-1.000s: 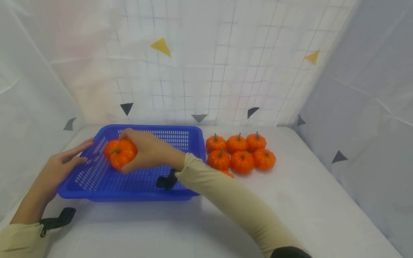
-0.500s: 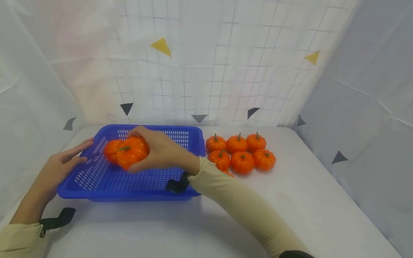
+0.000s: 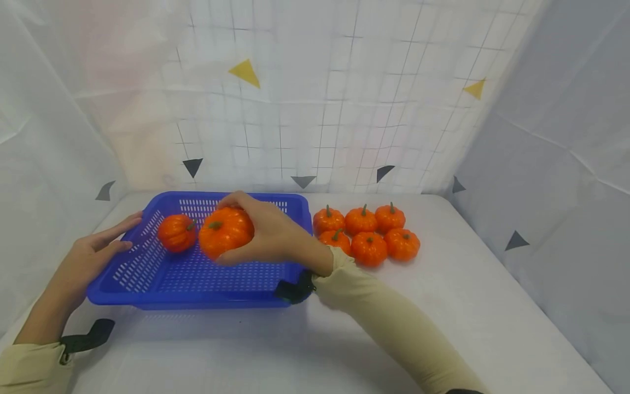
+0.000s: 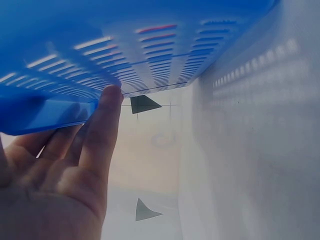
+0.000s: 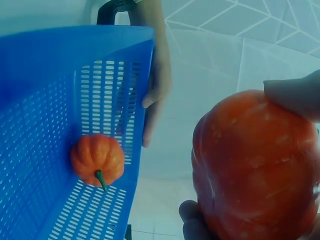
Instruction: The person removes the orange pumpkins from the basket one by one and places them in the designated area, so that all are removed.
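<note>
My right hand (image 3: 268, 230) grips a small orange pumpkin (image 3: 226, 234) with a green stem, thumb and fingers around its sides. It is held over the middle of a blue perforated plastic basket (image 3: 197, 298). Another pumpkin (image 3: 176, 232) lies inside the basket near its left wall; the right wrist view shows this pumpkin (image 5: 97, 160) with its stem pointing away from the wall. At the basket's left side my left hand (image 3: 88, 262) touches the rim. In the left wrist view, the fingers (image 4: 100, 135) are extended and one fingertip meets the slotted outer wall.
Several more pumpkins (image 3: 369, 249) stand grouped on the white table (image 3: 467, 306), right of the basket. My right forearm (image 3: 389, 317) crosses in front of them and partly hides one. White sheeting (image 3: 320, 109) surrounds the table at the back and sides.
My right hand has moved to the right with the pumpkin, away from the other pumpkin in the basket, which is now uncovered. The left hand and basket stay in place.
</note>
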{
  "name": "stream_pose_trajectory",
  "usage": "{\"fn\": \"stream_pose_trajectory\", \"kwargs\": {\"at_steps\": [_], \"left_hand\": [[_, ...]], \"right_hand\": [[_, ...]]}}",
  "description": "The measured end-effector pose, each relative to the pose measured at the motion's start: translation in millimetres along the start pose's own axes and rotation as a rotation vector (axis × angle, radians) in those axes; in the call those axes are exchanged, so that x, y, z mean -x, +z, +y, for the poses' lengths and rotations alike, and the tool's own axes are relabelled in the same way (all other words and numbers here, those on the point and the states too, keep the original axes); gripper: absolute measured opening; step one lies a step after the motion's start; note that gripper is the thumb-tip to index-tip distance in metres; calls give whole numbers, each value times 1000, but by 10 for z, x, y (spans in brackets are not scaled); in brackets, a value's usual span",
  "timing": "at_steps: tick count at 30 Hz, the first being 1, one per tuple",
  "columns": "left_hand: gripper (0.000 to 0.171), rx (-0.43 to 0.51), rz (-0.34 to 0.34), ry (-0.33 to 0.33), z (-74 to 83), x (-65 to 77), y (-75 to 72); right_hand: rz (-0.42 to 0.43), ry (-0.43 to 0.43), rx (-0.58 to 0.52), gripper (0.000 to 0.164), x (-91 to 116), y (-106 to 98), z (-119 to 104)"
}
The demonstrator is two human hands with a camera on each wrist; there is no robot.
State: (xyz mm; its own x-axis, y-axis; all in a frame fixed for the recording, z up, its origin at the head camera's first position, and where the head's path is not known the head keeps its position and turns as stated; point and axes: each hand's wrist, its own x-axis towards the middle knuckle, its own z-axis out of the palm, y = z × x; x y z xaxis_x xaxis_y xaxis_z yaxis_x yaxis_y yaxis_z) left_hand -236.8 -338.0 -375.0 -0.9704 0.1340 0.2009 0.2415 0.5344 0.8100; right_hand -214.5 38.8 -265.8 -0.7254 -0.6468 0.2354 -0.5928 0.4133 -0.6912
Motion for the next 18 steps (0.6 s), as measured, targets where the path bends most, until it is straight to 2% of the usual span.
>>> {"fn": "stream_pose_trajectory", "kwargs": {"at_steps": [12, 18], "left_hand": [[55, 3, 3, -3, -21, 43, -49], [54, 12, 2, 9, -21, 2, -34]], "right_hand": [[76, 6, -42, 69, 260, -97, 54], [135, 55, -91, 70, 464, -208, 97]]}}
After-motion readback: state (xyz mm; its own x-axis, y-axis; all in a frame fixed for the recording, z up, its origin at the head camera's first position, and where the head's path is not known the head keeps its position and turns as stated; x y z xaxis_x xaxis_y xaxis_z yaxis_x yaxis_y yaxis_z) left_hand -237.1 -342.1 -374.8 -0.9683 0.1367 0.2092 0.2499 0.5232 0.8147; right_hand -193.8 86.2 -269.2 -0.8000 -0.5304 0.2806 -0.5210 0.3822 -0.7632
